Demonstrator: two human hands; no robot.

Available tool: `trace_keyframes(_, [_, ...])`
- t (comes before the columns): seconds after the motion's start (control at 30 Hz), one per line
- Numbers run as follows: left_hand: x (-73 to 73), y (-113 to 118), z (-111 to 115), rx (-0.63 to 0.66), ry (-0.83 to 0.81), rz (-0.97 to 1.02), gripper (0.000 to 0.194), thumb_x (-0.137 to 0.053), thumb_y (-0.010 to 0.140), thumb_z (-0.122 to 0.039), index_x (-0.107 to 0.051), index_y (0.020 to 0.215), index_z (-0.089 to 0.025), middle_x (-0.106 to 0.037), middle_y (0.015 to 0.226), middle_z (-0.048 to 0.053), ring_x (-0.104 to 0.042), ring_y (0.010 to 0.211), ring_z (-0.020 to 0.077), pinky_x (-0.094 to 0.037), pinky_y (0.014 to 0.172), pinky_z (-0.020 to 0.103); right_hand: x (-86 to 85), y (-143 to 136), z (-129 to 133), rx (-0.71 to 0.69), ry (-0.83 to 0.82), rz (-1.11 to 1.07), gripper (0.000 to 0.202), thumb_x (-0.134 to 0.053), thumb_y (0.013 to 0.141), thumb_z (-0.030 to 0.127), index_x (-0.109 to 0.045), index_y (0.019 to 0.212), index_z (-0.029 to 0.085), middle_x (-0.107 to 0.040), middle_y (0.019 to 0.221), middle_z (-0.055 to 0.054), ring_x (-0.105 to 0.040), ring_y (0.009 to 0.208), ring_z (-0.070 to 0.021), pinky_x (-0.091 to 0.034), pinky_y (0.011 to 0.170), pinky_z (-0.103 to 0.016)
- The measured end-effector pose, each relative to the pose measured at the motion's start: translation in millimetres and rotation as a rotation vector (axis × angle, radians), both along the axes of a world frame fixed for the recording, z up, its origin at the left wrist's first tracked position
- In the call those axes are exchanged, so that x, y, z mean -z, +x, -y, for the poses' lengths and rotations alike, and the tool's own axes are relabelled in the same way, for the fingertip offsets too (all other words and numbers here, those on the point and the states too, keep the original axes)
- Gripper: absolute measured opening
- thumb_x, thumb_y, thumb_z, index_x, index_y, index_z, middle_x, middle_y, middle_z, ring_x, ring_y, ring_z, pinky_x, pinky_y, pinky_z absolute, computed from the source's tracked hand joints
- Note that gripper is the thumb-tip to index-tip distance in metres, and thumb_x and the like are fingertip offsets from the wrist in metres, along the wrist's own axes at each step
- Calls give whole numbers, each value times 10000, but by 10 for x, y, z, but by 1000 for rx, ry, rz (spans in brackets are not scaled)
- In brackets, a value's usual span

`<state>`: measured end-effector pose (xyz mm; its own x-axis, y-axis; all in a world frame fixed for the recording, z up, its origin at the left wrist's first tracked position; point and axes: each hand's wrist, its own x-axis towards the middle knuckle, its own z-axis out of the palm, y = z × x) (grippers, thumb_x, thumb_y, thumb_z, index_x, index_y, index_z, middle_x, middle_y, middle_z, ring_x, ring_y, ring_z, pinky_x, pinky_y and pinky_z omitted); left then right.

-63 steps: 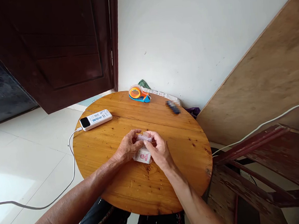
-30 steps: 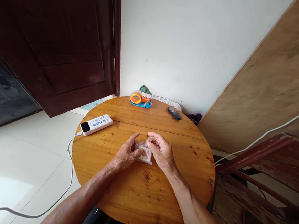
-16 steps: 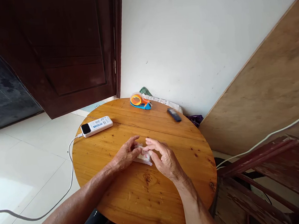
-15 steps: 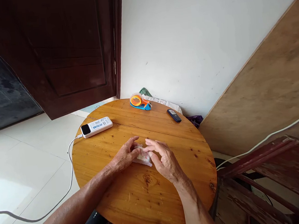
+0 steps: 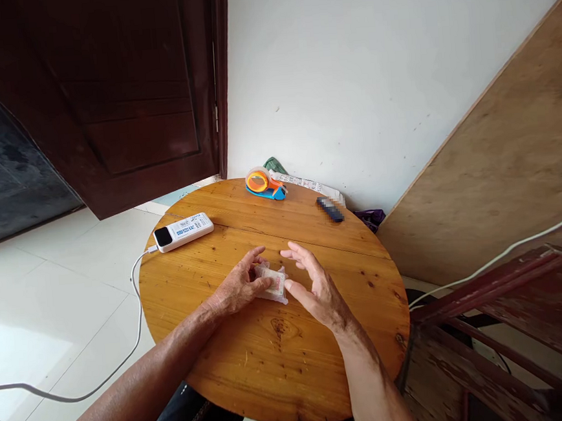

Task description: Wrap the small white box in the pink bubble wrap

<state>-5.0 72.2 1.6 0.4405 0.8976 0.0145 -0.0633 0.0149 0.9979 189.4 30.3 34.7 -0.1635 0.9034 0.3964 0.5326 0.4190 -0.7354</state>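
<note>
Right hand (image 5: pixel 316 289) has opened away from the packet (image 5: pixel 279 281), fingers spread; left hand (image 5: pixel 238 284) grips it mid-frame, thumb on top. Film (image 5: pixel 281 299) is around it, edges unflattened.

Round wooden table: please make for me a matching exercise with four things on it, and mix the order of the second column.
Things
1. tape dispenser
2. white device
3. wrapped packet
4. dark handheld object

Descriptions
A. has a cable plugged into its end
B. lies under the thumb of the left hand
C. partly blurred in the picture
D. orange and blue

Pairs: 1-D, 2-A, 3-B, 4-C.
</note>
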Motion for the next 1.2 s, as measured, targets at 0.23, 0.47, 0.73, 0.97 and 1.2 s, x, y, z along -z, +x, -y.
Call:
trace_keyframes(0.23, [-5, 16, 6, -24, 33, 13, 737, -741, 756, -360, -447, 1410, -188, -558, 1055, 52, -554, 886, 164, -448, 844, 313, 23, -105, 26, -64, -18, 103, 660, -605, 766, 139, -450, 1396, 261, -644, 1224, -83, -610, 1128, -252, -456, 1026, -460])
trace_keyframes(0.47, [-13, 25, 8, -54, 42, -32, 672, -734, 754, -345, -482, 1356, -184, -519, 923, 5, -508, 762, 123, -440, 740, 274, 14, -154, 13, -78, 39, 93, 606, -576, 750, 105, -487, 1329, 259, -669, 1108, -48, -631, 1025, -224, -484, 967, -404])
trace_keyframes(0.73, [-69, -49, 20, -21, -38, 69, 710, -737, 707, -308, -466, 1356, -215, -506, 1113, 53, -563, 880, 158, -476, 783, 295, 22, -141, 7, -74, 30, 86, 583, -601, 744, 124, -507, 1301, 267, -675, 1082, -34, -637, 1009, -216, -484, 964, -394])
trace_keyframes(0.97, [-42, -54, 22, -92, 4, 17, 718, -723, 712, -368, -468, 1368, -226, -475, 1207, 82, -543, 890, 165, -480, 758, 297, 20, -130, 13, -60, 27, 119, 549, -618, 742, 137, -535, 1269, 269, -679, 1120, -48, -637, 1034, -232, -481, 957, -405])
trace_keyframes(1.2, [48, 34, 20, -92, 42, -32, 773, -766, 696, -353, -455, 1387, -198, -478, 1227, 101, -540, 906, 172, -479, 816, 321, 12, -143, 17, -56, 28, 99, 565, -617, 735, 122, -536, 1275, 269, -679, 1125, -47, -643, 1039, -233, -488, 960, -407])
